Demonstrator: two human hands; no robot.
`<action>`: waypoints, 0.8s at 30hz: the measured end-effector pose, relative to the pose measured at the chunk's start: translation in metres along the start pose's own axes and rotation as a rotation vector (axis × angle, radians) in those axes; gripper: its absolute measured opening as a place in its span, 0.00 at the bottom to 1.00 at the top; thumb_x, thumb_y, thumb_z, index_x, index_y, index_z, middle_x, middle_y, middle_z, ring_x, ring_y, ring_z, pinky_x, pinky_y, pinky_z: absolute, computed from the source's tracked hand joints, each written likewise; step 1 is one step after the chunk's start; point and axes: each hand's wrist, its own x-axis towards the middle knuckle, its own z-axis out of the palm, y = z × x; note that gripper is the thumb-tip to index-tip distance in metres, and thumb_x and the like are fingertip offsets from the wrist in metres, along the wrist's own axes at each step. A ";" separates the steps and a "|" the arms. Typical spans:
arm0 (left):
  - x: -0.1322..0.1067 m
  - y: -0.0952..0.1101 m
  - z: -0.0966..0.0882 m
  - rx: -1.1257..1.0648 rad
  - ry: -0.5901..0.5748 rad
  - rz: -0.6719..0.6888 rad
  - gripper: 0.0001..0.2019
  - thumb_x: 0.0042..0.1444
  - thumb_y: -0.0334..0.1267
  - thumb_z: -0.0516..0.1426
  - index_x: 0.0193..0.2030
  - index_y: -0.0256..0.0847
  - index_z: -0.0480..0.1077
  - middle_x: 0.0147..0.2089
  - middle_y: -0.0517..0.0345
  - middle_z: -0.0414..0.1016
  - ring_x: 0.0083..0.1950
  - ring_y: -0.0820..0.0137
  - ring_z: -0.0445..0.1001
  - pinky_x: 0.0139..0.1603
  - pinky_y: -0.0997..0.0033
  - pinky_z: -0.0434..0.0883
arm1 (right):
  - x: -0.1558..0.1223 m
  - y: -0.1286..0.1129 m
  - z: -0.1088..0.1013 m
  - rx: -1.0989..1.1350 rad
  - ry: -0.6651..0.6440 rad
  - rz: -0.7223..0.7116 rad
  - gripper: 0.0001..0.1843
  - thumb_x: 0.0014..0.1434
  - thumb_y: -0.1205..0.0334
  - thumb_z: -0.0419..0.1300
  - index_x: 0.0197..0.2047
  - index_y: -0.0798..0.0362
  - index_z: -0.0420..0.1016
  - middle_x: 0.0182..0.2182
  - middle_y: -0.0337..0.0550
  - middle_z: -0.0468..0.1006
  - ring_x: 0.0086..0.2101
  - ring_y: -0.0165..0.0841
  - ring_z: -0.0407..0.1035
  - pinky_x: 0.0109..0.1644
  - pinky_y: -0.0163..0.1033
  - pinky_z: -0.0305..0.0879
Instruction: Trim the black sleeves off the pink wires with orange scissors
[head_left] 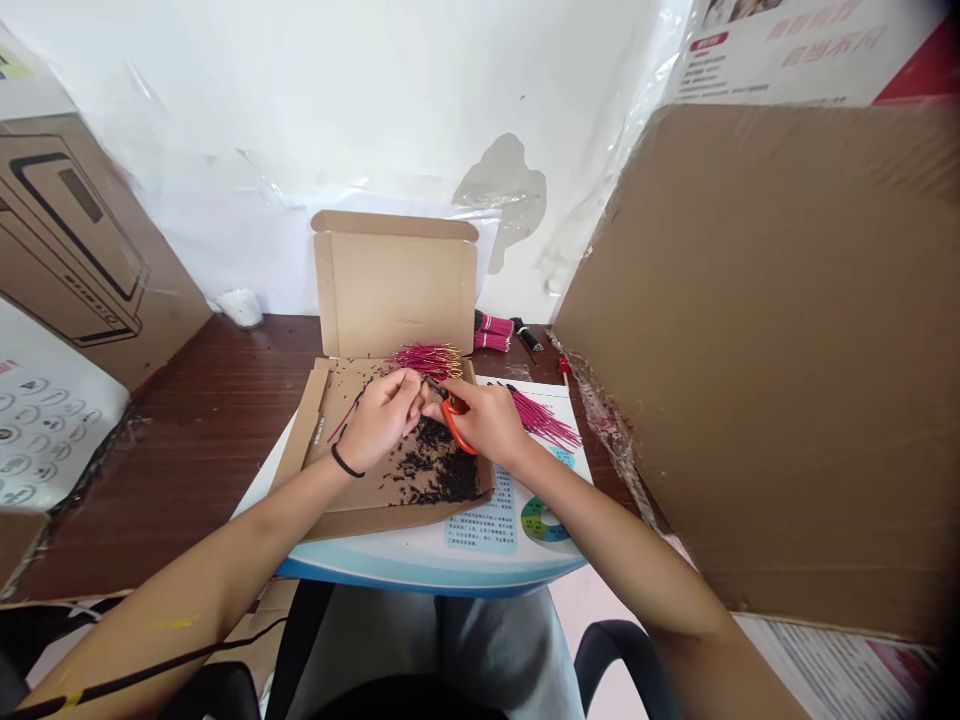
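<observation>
The right hand (491,420) is curled round orange-handled scissors (459,434), blades beside the left hand (382,418), whose fingers are pinched together — I cannot tell on what. Both are over an open cardboard box (375,521) on the bench (225,400) — black scraps (450,475) inside, red strands (427,358) heaped at its far end

To my eye this is a small, improvised workshop corner, nearer a piecework bench than an office. Big cardboard sheets (787,350) wall in the dark wood-grain table (187,400) on both sides (the left sheet (161,310) bears a printed line drawing), and the white wall (375,90) behind has a grey patch (506,185). Magenta strands (544,420) lie bundled, black clippings (457,470) litter an open carton (397,290), and an orange-handled hand tool (459,432) is at work over it.
</observation>
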 end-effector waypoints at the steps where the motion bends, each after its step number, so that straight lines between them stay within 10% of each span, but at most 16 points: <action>1: 0.000 -0.001 -0.001 0.079 0.045 0.048 0.20 0.62 0.54 0.52 0.28 0.40 0.64 0.20 0.65 0.61 0.18 0.78 0.59 0.19 0.76 0.59 | 0.000 -0.001 -0.001 0.014 0.007 0.024 0.23 0.61 0.39 0.58 0.41 0.51 0.80 0.25 0.43 0.79 0.25 0.32 0.68 0.32 0.34 0.53; 9: -0.003 -0.005 -0.004 0.501 0.276 0.313 0.07 0.58 0.41 0.58 0.34 0.40 0.73 0.30 0.59 0.77 0.26 0.75 0.70 0.29 0.74 0.68 | -0.003 -0.007 -0.002 0.100 -0.007 0.059 0.25 0.61 0.37 0.56 0.32 0.51 0.78 0.21 0.40 0.74 0.23 0.28 0.61 0.30 0.33 0.50; 24: -0.005 0.005 -0.006 0.332 0.017 0.233 0.20 0.67 0.48 0.47 0.26 0.41 0.61 0.20 0.64 0.61 0.20 0.76 0.59 0.25 0.74 0.61 | 0.002 0.006 -0.004 -0.160 -0.010 -0.122 0.25 0.65 0.40 0.53 0.43 0.52 0.79 0.27 0.44 0.79 0.29 0.33 0.70 0.30 0.36 0.47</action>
